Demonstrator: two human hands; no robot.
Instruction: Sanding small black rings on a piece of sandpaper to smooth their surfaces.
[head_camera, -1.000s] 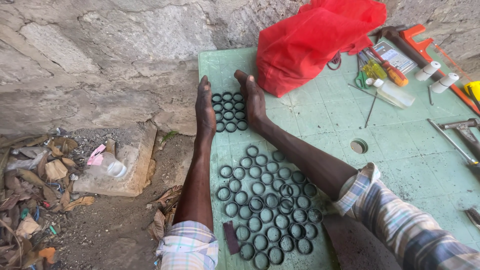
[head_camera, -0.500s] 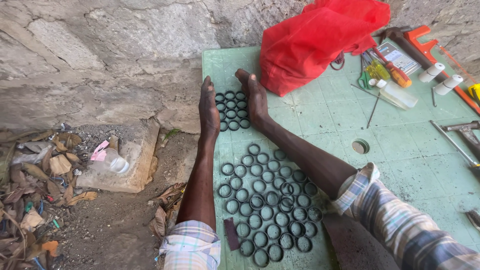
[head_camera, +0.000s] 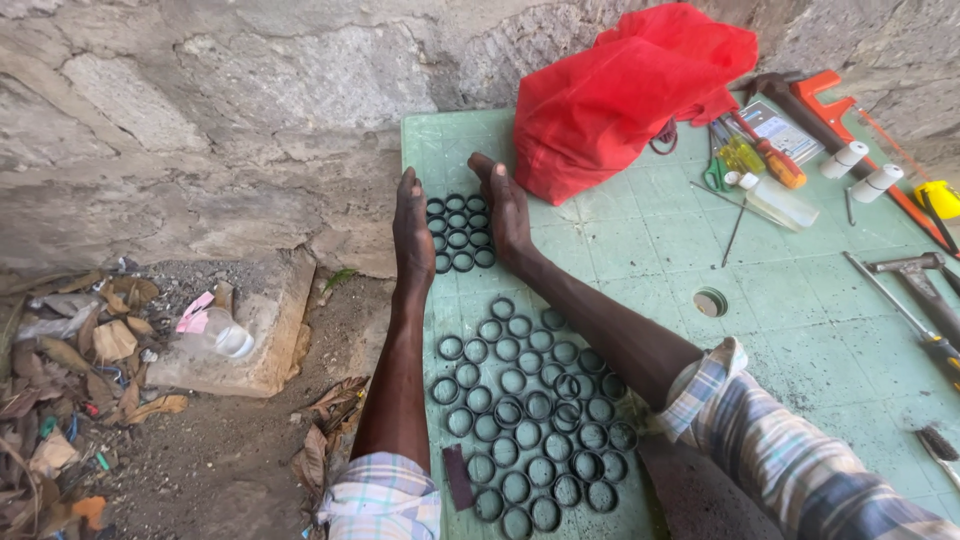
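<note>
L hand (head_camera: 413, 228) & R hand (head_camera: 508, 212) flat, fingers straight, together, flanking small ring cluster (head_camera: 458, 232) on bench (head_camera: 640, 270). Risk: uneven squeeze pops rings over the fingers.

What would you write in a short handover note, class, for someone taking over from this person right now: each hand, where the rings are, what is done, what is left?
Left hand: open, flat on edge, against the left side of the small ring block.
Right hand: open, on edge against the block's right side.
Done: the small ring block sits in tidy rows between both palms near the green mat's far left corner.
Left: the loose black rings lie spread, some overlapping, between the forearms nearer the person.
Red bag and hand tools lie to the right, untouched.
</note>
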